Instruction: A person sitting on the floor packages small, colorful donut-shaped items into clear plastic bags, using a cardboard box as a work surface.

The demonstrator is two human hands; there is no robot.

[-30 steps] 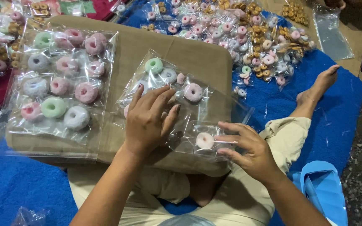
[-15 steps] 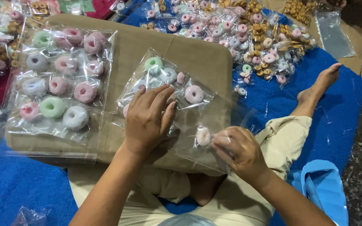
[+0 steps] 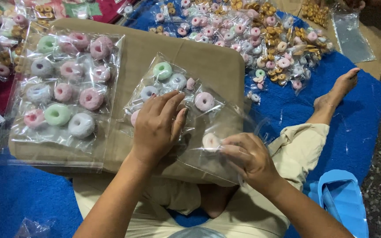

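Head view: the left hand (image 3: pixel 155 128) lies flat, fingers (image 3: pixel 169 105) spread, pressing a clear plastic bag (image 3: pixel 208 141) of ring-shaped sweets onto a tan cushion (image 3: pixel 199 57) across the lap. The right hand (image 3: pixel 250 158) pinches a pale pink ring sweet (image 3: pixel 210 141) through the bag's near corner, fingers pressed together. A filled bag (image 3: pixel 62 92) lies to the left on the cushion.

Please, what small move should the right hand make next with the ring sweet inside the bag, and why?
Probably push the pale ring sweet deeper, toward the pink one. The right hand pinches it just inside the clear bag's near edge, while the left hand presses the bag flat on the tan cushion.
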